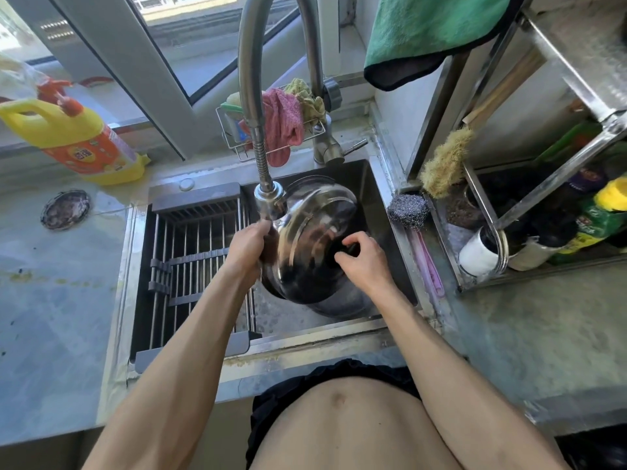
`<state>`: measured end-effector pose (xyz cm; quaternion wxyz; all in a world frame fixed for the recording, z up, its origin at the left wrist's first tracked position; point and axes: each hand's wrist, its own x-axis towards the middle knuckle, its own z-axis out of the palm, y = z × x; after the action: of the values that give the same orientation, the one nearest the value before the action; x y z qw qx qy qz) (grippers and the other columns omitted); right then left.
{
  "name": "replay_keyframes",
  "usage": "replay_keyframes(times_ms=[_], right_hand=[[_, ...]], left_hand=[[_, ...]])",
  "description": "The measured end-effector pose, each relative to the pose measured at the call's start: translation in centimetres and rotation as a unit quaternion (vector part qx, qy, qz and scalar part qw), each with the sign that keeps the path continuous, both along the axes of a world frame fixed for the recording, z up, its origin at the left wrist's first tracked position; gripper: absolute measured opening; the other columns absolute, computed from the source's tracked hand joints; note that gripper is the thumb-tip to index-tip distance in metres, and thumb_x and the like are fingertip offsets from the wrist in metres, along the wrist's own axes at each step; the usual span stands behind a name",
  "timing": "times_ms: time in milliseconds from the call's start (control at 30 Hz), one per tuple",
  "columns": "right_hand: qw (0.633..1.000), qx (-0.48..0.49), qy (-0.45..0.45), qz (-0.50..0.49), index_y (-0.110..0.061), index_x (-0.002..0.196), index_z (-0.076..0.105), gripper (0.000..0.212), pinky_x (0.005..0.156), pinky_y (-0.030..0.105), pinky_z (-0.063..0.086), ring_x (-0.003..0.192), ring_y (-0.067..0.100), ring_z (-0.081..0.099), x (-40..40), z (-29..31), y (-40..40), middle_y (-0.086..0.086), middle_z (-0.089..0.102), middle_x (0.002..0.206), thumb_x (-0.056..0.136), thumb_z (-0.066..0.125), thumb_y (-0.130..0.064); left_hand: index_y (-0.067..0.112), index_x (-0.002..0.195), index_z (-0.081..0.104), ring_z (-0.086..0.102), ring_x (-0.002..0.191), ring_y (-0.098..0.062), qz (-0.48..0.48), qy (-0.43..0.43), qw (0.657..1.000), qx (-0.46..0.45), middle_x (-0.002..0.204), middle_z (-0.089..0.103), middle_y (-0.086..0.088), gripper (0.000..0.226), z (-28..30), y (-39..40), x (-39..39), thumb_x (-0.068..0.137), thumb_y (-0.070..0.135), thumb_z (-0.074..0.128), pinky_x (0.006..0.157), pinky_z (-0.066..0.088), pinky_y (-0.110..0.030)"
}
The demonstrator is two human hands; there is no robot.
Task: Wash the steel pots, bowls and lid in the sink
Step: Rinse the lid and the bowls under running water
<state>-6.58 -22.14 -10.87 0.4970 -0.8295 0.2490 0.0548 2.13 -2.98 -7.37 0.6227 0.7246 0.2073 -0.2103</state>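
While both hands grip, lid point(312, 239) overhangs pot point(342, 305).

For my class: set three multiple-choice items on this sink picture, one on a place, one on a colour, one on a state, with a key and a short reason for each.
1. Where does the steel scouring ball lie?
A. on the sink's right rim
B. on the drying rack
C. on the windowsill

2. What colour is the cloth hanging at top right?
A. pink
B. green
C. white

3. How is the steel lid held?
A. flat on the counter
B. tilted, gripped by both hands
C. hanging from a hook

Key: 1 A, it sits beside the basin's right edge. 2 B, green with a dark border. 3 B, the left hand grips its rim and the right hand its black knob.
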Motion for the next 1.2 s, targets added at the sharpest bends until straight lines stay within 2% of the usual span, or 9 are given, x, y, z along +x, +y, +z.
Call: replay_keyframes(times_ms=[100,233,367,500,667,767,900,1067,1200], right_hand=[[0.999,0.006,0.041,-0.014,-0.016,0.114,0.062,0.031,0.086,0.029,0.045,0.103,0.018,0.059,0.5,0.3,-0.6,-0.004,0.061,0.104,0.089,0.064,-0.033],[0.994,0.035,0.069,-0.077,-0.013,0.114,0.060,0.044,0.087,0.034,0.051,0.100,0.023,0.063,1.6,0.7,-2.5,0.004,0.064,0.111,0.094,0.052,-0.051],[0.970,0.147,0.121,-0.152,-0.005,0.131,0.050,0.070,0.054,0.037,0.060,0.081,0.033,0.070,2.5,2.9,-4.3,0.014,0.060,0.118,0.094,0.041,-0.064],[0.962,0.151,0.181,-0.139,-0.008,0.136,0.045,0.079,0.049,0.033,0.057,0.080,0.037,0.071,2.2,4.3,-5.9,0.019,0.058,0.125,0.089,0.043,-0.071],[0.949,0.193,0.219,-0.117,-0.011,0.109,0.052,0.035,0.048,0.026,0.052,0.059,0.032,0.072,0.8,4.3,-6.4,0.020,0.069,0.087,0.094,0.047,-0.042],[0.929,0.261,0.233,-0.117,-0.011,0.100,0.050,0.015,0.050,0.028,0.054,0.063,0.034,0.071,-0.7,3.6,-6.0,0.023,0.068,0.088,0.088,0.046,-0.020],[0.904,0.332,0.233,-0.136,-0.005,0.098,0.053,0.019,0.050,0.034,0.057,0.068,0.035,0.070,-2.0,1.8,-4.9,0.020,0.065,0.087,0.083,0.043,-0.002],[0.885,0.384,0.217,-0.149,0.000,0.092,0.058,0.025,0.055,0.039,0.059,0.067,0.032,0.069,-2.4,-0.7,-3.2,0.017,0.063,0.073,0.076,0.041,0.008],[0.872,0.412,0.195,-0.179,0.002,0.087,0.054,0.025,0.056,0.045,0.058,0.070,0.033,0.061,-2.4,-1.7,-1.8,0.019,0.057,0.076,0.079,0.035,0.017]], left_hand=[[0.010,0.081,0.064,0.059,0.066,-0.017,-0.015,-0.012,1.000,-0.013,0.070,0.063,-0.003,0.031,-0.8,0.4,-1.1,0.105,0.028,0.056,0.065,0.049,-0.033],[0.013,0.079,0.062,0.054,0.059,-0.013,-0.084,-0.059,0.994,0.026,0.063,0.061,0.004,0.035,-0.5,0.3,-3.2,0.106,0.032,0.055,0.058,0.045,-0.029],[0.007,0.082,0.067,0.062,0.064,-0.016,-0.159,-0.132,0.975,0.080,0.074,0.071,-0.004,0.030,0.1,-0.3,-4.3,0.104,0.026,0.060,0.062,0.051,-0.035],[0.009,0.083,0.072,0.070,0.074,-0.022,-0.224,-0.199,0.943,0.147,0.077,0.075,-0.003,0.024,1.1,-1.7,-5.0,0.100,0.024,0.064,0.076,0.055,-0.035],[0.007,0.079,0.071,0.064,0.062,-0.014,-0.328,-0.350,0.857,0.188,0.068,0.071,0.000,0.024,1.8,-1.7,-5.4,0.098,0.020,0.068,0.066,0.053,-0.032],[0.007,0.072,0.065,0.054,0.056,-0.011,-0.389,-0.431,0.790,0.194,0.061,0.061,0.004,0.031,1.4,-0.8,-5.2,0.096,0.026,0.064,0.065,0.047,-0.033],[0.012,0.078,0.070,0.054,0.059,-0.009,-0.441,-0.464,0.728,0.245,0.065,0.061,0.009,0.039,0.7,1.0,-5.4,0.097,0.043,0.055,0.080,0.038,-0.028],[0.014,0.092,0.078,0.070,0.077,-0.025,-0.484,-0.506,0.640,0.317,0.084,0.075,0.002,0.035,0.7,2.9,-5.4,0.091,0.037,0.053,0.083,0.046,-0.036],[0.016,0.088,0.079,0.068,0.075,-0.026,-0.514,-0.510,0.590,0.357,0.081,0.074,0.002,0.031,-0.1,4.2,-5.2,0.092,0.036,0.055,0.083,0.053,-0.039]])
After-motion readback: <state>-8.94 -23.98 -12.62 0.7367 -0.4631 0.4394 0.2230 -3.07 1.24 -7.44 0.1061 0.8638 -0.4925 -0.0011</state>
